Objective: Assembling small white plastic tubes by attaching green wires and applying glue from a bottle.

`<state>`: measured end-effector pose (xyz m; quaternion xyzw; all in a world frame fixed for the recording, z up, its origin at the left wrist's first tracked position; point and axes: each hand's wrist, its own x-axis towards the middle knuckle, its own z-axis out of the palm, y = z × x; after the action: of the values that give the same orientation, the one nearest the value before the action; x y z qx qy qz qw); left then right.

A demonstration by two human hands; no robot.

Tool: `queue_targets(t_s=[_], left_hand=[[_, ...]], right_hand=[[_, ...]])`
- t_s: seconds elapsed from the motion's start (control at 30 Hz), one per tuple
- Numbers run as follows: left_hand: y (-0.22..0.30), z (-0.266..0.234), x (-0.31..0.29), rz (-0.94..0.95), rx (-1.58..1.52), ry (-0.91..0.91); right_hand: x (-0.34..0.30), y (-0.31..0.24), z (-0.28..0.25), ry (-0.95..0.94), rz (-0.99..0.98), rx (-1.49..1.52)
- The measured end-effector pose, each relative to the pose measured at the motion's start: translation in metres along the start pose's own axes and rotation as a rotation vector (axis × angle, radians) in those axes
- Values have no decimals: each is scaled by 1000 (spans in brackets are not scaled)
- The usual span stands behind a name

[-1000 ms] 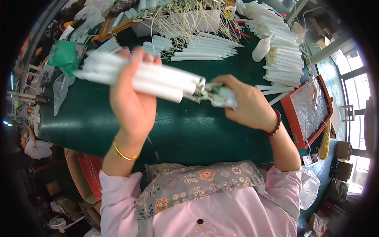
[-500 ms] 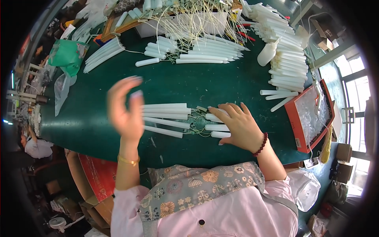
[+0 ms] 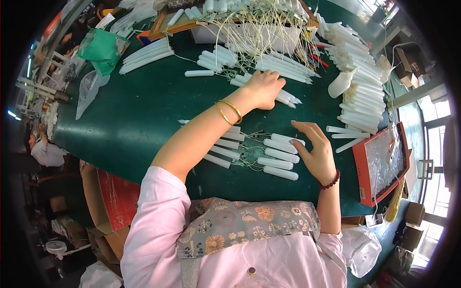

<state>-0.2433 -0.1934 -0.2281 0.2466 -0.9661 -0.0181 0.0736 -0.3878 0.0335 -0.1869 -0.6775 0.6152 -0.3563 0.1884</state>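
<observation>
My left hand (image 3: 264,90) reaches across to the far group and is closed round white candle-shaped sticks (image 3: 286,98), whose pointed ends stick out to its right. How many it grips is hidden under the fingers. Near me, several slim white sticks (image 3: 225,152) lie in a row, partly covered by my left forearm. Thin pale wires (image 3: 249,149) join them to short white tubes (image 3: 280,154) on their right. My right hand (image 3: 317,151) is open beside these tubes, its thumb close to the topmost one.
A large pile of white tubes (image 3: 360,96) lies at the right, behind a red box (image 3: 362,168) holding clear plastic. Tangled wires (image 3: 254,36) hang over a wooden-edged tray at the back. More long white sticks (image 3: 146,56) and a green bag (image 3: 101,50) lie far left.
My left hand has gone from the near sticks' left side up and right to the far group, closing there. My right hand has lifted off the short tubes and shifted right.
</observation>
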Motion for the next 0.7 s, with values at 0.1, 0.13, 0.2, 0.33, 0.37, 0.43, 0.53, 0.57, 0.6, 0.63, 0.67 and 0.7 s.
queue_targets(t_s=[0.1, 0.13, 0.2, 0.33, 0.37, 0.43, 0.53, 0.57, 0.6, 0.63, 0.67, 0.7], left_hand=[[-5, -2, -14, 79, -66, -37], [-4, -2, -20, 121, -124, -3], [1, 1, -39, 195, -175, 134], [23, -16, -71, 271, -315, 297], [27, -23, -79, 254, -363, 370], [29, -28, -82, 234, -415, 445], [36, -16, -71, 186, -350, 458], [38, -5, -62, 182, -353, 464], [40, 5, -50, 174, -315, 442], [42, 13, -41, 168, -274, 419], [43, 16, -35, 158, -237, 367], [44, 14, -35, 159, -236, 372]], right_hand=[[0, -2, 0, 38, 2, 12], [0, -2, -1, 48, 7, 5], [0, -3, -2, 84, 22, 28], [2, 2, -11, 198, 70, 27], [3, 5, -12, 206, 85, 0], [11, 14, -12, 159, 121, 13], [37, 40, -3, -117, 16, -80], [50, 53, 2, -122, 15, -86], [64, 69, 8, -88, -133, -206], [79, 84, 10, -52, -283, -324], [94, 98, 6, -53, -261, -343], [104, 110, -1, -54, -239, -361]])
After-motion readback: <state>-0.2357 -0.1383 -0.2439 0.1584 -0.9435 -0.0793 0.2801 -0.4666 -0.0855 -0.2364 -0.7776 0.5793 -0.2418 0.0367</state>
